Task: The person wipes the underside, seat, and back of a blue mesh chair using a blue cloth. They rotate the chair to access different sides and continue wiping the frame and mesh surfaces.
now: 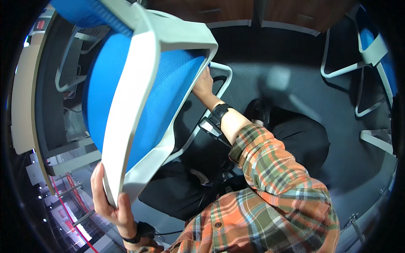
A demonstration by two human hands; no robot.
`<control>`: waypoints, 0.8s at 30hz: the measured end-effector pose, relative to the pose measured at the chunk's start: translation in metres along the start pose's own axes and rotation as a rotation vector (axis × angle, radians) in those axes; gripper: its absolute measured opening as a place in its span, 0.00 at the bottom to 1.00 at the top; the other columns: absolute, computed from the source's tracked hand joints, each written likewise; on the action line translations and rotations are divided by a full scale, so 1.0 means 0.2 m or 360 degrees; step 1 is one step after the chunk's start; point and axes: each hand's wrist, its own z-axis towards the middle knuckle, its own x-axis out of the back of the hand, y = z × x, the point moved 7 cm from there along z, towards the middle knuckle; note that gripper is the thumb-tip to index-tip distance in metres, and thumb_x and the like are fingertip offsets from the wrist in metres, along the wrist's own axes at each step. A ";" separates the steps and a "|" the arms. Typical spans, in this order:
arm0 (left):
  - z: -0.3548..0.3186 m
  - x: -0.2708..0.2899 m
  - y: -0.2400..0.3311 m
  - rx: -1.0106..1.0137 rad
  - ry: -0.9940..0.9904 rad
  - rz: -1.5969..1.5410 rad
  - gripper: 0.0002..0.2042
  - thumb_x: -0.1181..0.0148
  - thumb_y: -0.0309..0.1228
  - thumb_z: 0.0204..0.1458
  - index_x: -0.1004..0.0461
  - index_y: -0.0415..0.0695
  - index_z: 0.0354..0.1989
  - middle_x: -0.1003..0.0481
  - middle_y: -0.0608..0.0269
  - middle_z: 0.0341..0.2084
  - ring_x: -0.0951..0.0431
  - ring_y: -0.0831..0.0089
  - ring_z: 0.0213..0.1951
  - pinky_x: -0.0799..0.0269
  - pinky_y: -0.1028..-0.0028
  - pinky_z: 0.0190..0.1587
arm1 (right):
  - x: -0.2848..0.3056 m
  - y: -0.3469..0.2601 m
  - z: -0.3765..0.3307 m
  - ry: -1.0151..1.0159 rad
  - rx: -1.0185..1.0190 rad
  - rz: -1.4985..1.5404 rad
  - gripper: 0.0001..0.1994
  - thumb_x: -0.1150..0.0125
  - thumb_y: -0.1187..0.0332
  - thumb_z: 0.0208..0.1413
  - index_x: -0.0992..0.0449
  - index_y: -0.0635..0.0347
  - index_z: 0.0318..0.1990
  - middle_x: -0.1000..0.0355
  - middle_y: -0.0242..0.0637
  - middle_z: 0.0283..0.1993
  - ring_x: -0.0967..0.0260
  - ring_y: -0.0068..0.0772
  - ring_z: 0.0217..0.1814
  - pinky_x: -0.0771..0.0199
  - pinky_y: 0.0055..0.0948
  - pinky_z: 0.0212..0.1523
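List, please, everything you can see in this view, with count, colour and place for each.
chair: one, blue mesh in a white frame, tipped up at centre left, gripped at both ends
other chairs: at least two, blue with white frames, one far right, one upper left
floor: dark grey, centre and right
cabinets: brown, along the top edge
desk edge: pale, curving down the left side
wristwatch: one, black, on the right wrist
plaid shirt: orange and green, bottom right
left hand: grips the chair frame's lower end
right hand: holds the frame's far side
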 end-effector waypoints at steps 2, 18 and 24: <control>-0.01 0.02 -0.01 0.0081 0.0031 0.0105 0.37 0.44 0.54 0.50 0.32 0.30 0.56 0.29 0.40 0.50 0.29 0.52 0.53 0.38 0.57 0.57 | 0.04 0.07 0.01 0.0090 0.0063 -0.0120 0.32 0.39 0.69 0.49 0.42 0.61 0.63 0.37 0.45 0.60 0.37 0.51 0.58 0.31 0.45 0.56; -0.08 0.10 -0.06 0.0158 0.0166 0.0348 0.39 0.50 0.59 0.53 0.35 0.37 0.62 0.25 0.51 0.44 0.28 0.73 0.36 0.33 0.74 0.35 | 0.27 0.86 0.02 0.0324 -0.0765 -0.0517 0.13 0.43 0.65 0.51 0.29 0.59 0.43 0.29 0.49 0.45 0.29 0.57 0.47 0.28 0.52 0.46; -0.12 0.10 -0.03 0.0336 0.0123 0.0055 0.31 0.42 0.44 0.50 0.34 0.30 0.57 0.26 0.46 0.48 0.27 0.64 0.47 0.35 0.65 0.50 | 0.09 0.84 -0.08 -0.0309 -0.0051 -0.1313 0.17 0.46 0.69 0.54 0.29 0.51 0.53 0.38 0.36 0.65 0.33 0.42 0.54 0.26 0.40 0.45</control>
